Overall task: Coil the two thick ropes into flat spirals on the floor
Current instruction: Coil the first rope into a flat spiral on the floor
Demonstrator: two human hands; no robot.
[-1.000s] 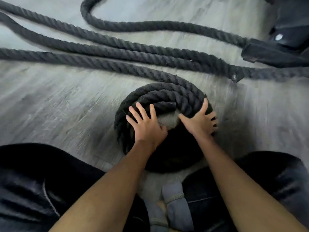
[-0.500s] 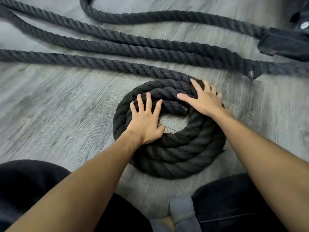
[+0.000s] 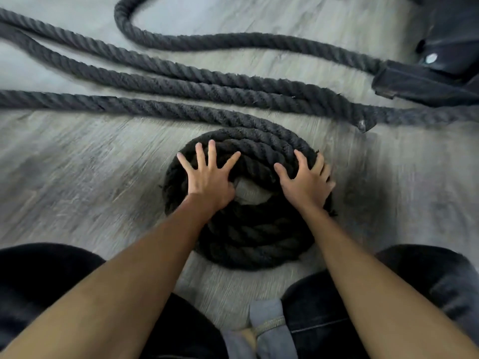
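A thick black rope coil (image 3: 248, 237) of a few turns lies flat on the grey floor in front of my knees, with a small gap of floor at its centre. My left hand (image 3: 207, 177) presses flat on the coil's left side, fingers spread. My right hand (image 3: 305, 182) presses on the coil's right side with fingers spread and slightly bent over the outer turn. The coil's free length (image 3: 129, 106) runs off to the left. Beyond it, two strands of the other rope (image 3: 181, 79) lie stretched across the floor.
A further rope loop (image 3: 207, 42) curves at the top. A black rope end sleeve (image 3: 420, 86) and dark equipment (image 3: 451, 29) sit at the upper right. My dark-trousered knees (image 3: 44, 281) frame the bottom of the view. Grey wood-look floor (image 3: 77, 177) surrounds the coil.
My right hand slid from the coil's far top edge round to its right side. My left hand stayed on the left side, fingers now wider apart. The view shifted closer.
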